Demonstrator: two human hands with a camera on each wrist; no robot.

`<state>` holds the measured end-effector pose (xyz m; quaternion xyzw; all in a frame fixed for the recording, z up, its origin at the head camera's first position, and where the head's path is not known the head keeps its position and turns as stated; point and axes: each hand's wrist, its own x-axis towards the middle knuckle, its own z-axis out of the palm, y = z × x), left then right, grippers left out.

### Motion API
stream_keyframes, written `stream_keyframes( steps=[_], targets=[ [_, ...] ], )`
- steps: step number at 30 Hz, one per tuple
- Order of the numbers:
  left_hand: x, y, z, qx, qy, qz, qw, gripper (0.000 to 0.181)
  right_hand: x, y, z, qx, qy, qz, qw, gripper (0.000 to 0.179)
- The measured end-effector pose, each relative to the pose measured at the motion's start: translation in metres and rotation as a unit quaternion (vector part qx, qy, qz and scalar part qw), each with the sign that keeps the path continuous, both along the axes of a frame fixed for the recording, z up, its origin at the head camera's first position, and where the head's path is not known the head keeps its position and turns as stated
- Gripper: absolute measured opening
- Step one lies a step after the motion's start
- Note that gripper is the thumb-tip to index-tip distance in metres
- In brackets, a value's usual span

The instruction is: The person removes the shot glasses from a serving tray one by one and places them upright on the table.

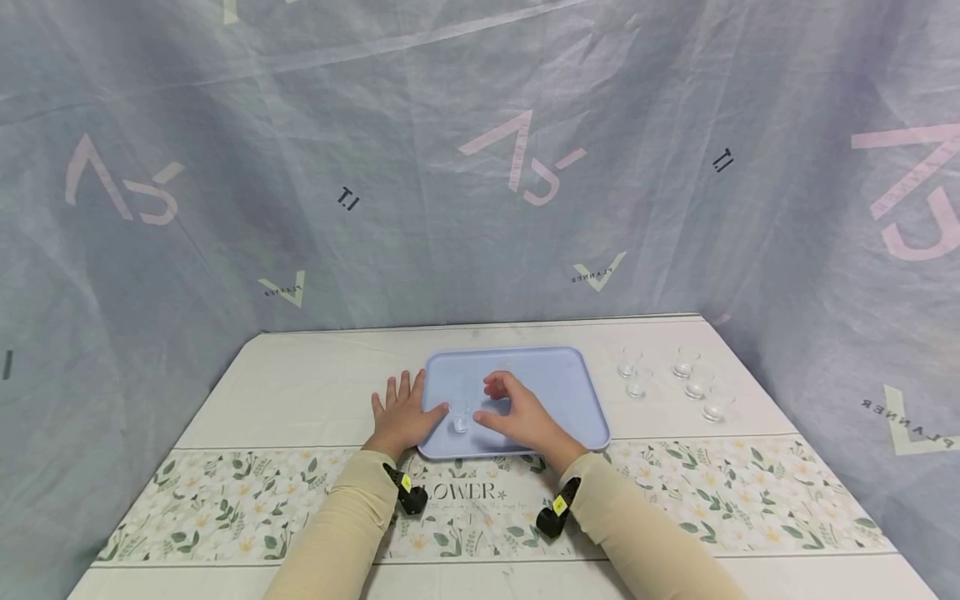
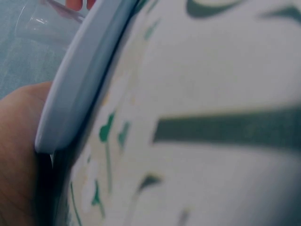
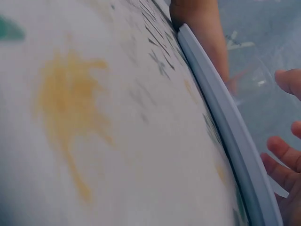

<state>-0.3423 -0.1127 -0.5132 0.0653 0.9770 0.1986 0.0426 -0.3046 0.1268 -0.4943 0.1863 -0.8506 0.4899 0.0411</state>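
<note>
A small clear glass stands upright near the front left of a pale blue tray. My left hand lies at the tray's left edge with fingers spread, its thumb reaching over the rim to the side of the glass. Over the tray, to the right of the glass, is my right hand, its fingers loosely bent and nothing between them. The right wrist view shows that same glass apart from the right fingertips. In the left wrist view the glass appears beyond the tray's rim.
Several more small clear glasses stand on the table to the right of the tray. A floral-printed band crosses the white tablecloth in front. Grey fabric hangs behind and at both sides.
</note>
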Motion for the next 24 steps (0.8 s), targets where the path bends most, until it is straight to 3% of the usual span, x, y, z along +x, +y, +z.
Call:
stream_keyframes(
  steps=[8, 24],
  targets=[
    [0.007, 0.002, 0.01, -0.006, 0.012, 0.002, 0.9999, 0.089, 0.002, -0.013, -0.001, -0.009, 0.004, 0.022, 0.9997, 0.058],
    [0.007, 0.001, 0.011, -0.011, 0.012, -0.001, 0.9999, 0.09, 0.0, -0.03, -0.003, -0.003, 0.005, 0.039, 0.9992, 0.047]
  ],
)
